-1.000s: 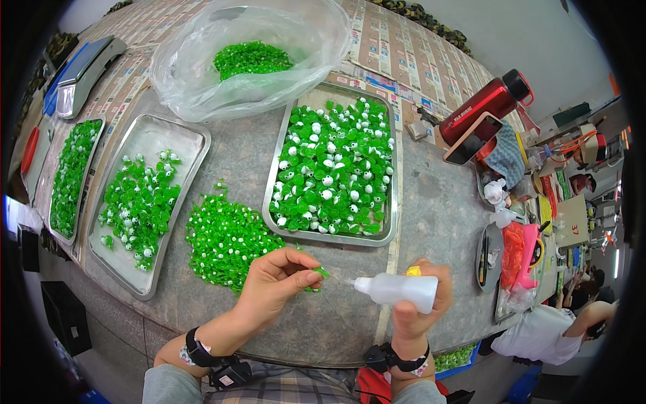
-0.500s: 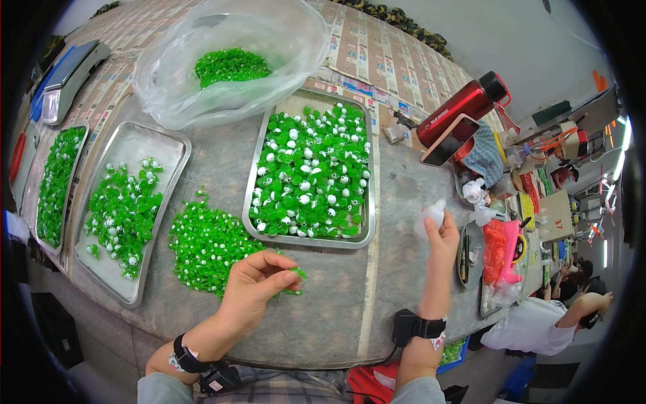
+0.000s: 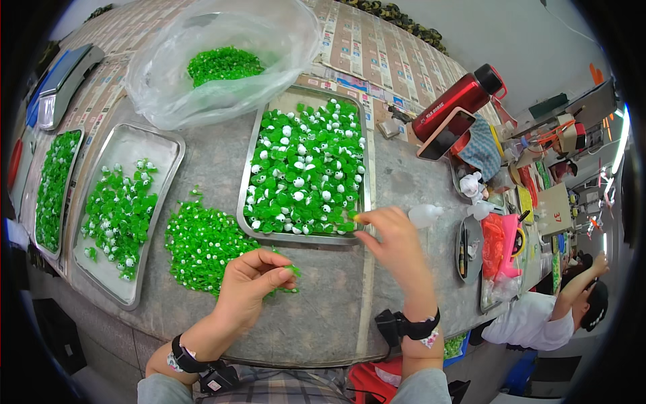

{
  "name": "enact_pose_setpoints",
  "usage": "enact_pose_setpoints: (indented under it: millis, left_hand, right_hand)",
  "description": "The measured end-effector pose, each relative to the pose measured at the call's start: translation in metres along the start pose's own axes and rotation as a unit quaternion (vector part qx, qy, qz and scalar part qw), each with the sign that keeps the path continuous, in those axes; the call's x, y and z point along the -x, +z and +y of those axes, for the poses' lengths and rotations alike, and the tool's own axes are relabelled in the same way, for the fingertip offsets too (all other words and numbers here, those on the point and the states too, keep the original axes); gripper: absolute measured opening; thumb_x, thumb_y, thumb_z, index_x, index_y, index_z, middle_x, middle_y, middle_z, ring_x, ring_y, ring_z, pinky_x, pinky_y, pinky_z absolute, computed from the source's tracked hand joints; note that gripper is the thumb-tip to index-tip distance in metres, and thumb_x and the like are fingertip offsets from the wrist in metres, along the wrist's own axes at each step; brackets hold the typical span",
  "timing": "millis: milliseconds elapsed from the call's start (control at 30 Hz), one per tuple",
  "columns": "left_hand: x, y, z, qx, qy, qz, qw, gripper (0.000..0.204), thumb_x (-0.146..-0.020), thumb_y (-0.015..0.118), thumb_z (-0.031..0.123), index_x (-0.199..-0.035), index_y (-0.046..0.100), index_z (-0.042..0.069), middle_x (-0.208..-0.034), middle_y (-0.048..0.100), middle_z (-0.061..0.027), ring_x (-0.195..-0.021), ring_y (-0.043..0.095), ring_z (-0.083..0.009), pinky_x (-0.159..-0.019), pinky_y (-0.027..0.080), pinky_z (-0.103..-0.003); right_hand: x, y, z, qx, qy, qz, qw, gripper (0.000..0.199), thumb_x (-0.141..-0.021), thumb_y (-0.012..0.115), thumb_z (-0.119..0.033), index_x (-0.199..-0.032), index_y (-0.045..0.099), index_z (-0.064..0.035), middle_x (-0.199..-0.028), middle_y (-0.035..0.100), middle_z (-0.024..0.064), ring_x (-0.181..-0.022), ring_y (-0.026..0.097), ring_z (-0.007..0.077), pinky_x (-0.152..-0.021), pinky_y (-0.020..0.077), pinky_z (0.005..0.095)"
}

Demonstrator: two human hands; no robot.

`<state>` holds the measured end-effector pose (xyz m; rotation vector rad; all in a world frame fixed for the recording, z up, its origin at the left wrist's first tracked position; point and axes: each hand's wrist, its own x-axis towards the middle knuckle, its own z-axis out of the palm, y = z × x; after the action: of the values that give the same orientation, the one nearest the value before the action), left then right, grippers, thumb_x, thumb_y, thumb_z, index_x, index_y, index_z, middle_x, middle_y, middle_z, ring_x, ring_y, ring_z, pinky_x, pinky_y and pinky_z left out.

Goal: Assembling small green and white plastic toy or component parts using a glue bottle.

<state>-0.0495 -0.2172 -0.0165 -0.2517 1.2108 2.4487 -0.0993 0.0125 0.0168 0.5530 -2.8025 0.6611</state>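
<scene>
My left hand (image 3: 250,286) rests on the grey table with its fingers pinched on a small green plastic piece (image 3: 293,271), beside a loose pile of green and white pieces (image 3: 202,242). At the near right corner of the middle metal tray (image 3: 304,238), my right hand (image 3: 396,241) pinches a tiny yellowish piece (image 3: 356,217) between thumb and fingertip. That tray is full of green pieces with white tops. A white squeeze bottle (image 3: 425,214) lies on the table just right of my right hand, apart from it.
Left are two more trays of green pieces (image 3: 168,145) (image 3: 50,185). A clear plastic bag (image 3: 269,40) of green pieces sits at the back, a scale (image 3: 64,81) far left. A red flask (image 3: 457,101) and clutter fill the right. Another person (image 3: 579,296) works at lower right.
My right hand has let go of the white squeeze bottle, which now lies on the table, and moved to the middle tray's corner. My left hand still holds its green piece.
</scene>
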Motion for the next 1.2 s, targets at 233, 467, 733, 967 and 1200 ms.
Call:
enact_pose_setpoints:
  millis: [233, 467, 733, 967, 1200]
  left_hand:
    - [0.002, 0.0, 0.004, 0.018, -0.009, -0.034, 0.999, 0.009, -0.074, 0.057, 0.002, -0.082, 0.055, 0.0, -0.075, 0.058, -0.0067, -0.067, 0.056, -0.0122, -0.063, 0.047, -0.024]
    - [0.003, 0.003, 0.004, 0.009, -0.048, -0.1, 0.994, 0.01, -0.072, 0.06, 0.006, -0.079, 0.055, 0.001, -0.076, 0.057, -0.0076, -0.069, 0.056, -0.015, -0.062, 0.047, -0.027]
    - [0.002, 0.004, 0.002, 0.035, -0.071, -0.061, 0.995, 0.01, -0.074, 0.057, 0.005, -0.082, 0.053, 0.001, -0.078, 0.058, -0.0084, -0.071, 0.058, -0.0161, -0.065, 0.048, -0.027]
    - [0.001, 0.003, -0.002, 0.048, -0.051, -0.05, 0.996, 0.01, -0.076, 0.056, 0.004, -0.085, 0.054, -0.001, -0.079, 0.059, -0.0094, -0.071, 0.058, -0.0146, -0.066, 0.048, -0.025]
    - [0.001, 0.004, -0.004, 0.0, -0.013, -0.039, 0.999, 0.009, -0.075, 0.056, 0.002, -0.084, 0.054, -0.002, -0.08, 0.059, -0.0101, -0.072, 0.057, -0.0139, -0.065, 0.047, -0.024]
  right_hand:
    - [-0.007, 0.002, -0.012, -0.011, 0.044, -0.077, 0.996, 0.02, -0.064, 0.062, -0.003, -0.083, 0.058, -0.0042, -0.075, 0.056, 0.0065, -0.069, 0.053, 0.0184, -0.066, 0.041, 0.026]
    - [0.033, 0.022, -0.054, -0.615, 0.235, -0.121, 0.743, 0.019, -0.072, 0.06, -0.003, -0.09, 0.057, 0.0019, -0.083, 0.058, 0.0018, -0.075, 0.052, 0.007, -0.067, 0.0414, 0.0205]
    - [0.041, 0.033, -0.065, -0.578, 0.264, -0.098, 0.766, 0.023, -0.074, 0.059, -0.003, -0.096, 0.055, 0.0018, -0.09, 0.058, 0.0056, -0.081, 0.054, 0.0102, -0.07, 0.043, 0.021]
    - [0.042, 0.032, -0.064, -0.619, 0.245, -0.034, 0.746, 0.023, -0.072, 0.059, 0.001, -0.094, 0.054, 0.0021, -0.089, 0.058, 0.0078, -0.082, 0.055, 0.0122, -0.072, 0.0439, 0.0228]
    - [0.04, 0.027, -0.068, -0.615, 0.241, -0.042, 0.749, 0.022, -0.072, 0.059, 0.001, -0.093, 0.052, 0.002, -0.089, 0.057, 0.0078, -0.082, 0.055, 0.0123, -0.071, 0.0439, 0.0219]
